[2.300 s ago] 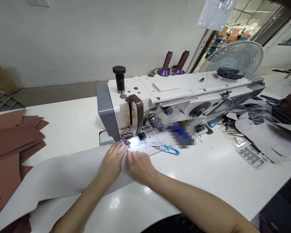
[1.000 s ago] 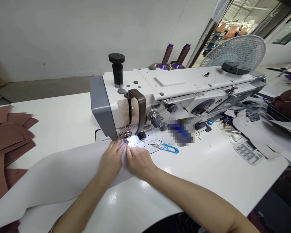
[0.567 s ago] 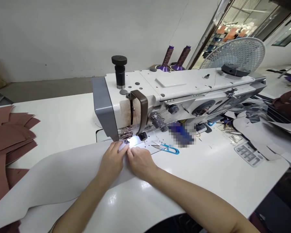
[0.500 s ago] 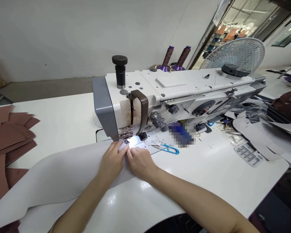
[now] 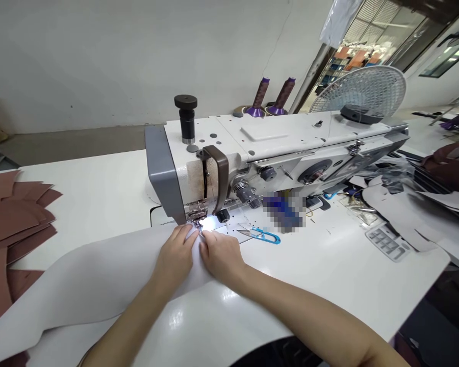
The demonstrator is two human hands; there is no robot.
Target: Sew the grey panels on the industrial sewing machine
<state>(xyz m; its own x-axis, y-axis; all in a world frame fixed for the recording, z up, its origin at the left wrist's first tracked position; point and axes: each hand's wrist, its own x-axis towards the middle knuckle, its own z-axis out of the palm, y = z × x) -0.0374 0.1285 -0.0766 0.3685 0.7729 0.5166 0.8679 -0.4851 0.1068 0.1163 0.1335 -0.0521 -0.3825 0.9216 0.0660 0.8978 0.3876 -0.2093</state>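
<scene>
A large light grey sheet of material (image 5: pixel 99 275) runs from the lower left up to the lit needle area of a white sewing machine (image 5: pixel 229 137). My left hand (image 5: pixel 176 255) presses on the sheet just left of the presser foot (image 5: pixel 198 224), its fingers close together. Right of it, my right hand (image 5: pixel 222 255) has its fingers curled at the sheet's edge, with thumb and index pinched near the foot. The exact grip of the fingertips is too small to tell. Blue-handled thread snips (image 5: pixel 265 235) lie on the table right of my right hand.
Reddish-brown cut pieces (image 5: pixel 15 219) are stacked on the table at the left. Two brown thread cones (image 5: pixel 285 94) and a fan (image 5: pixel 363 89) stand behind the machine. Grey scraps (image 5: pixel 398 209) and a stencil-like plate (image 5: pixel 388 243) lie at the right.
The view has shifted slightly. My hands have parted a little at the fingertips, so more of the presser foot and the sheet between them shows.
</scene>
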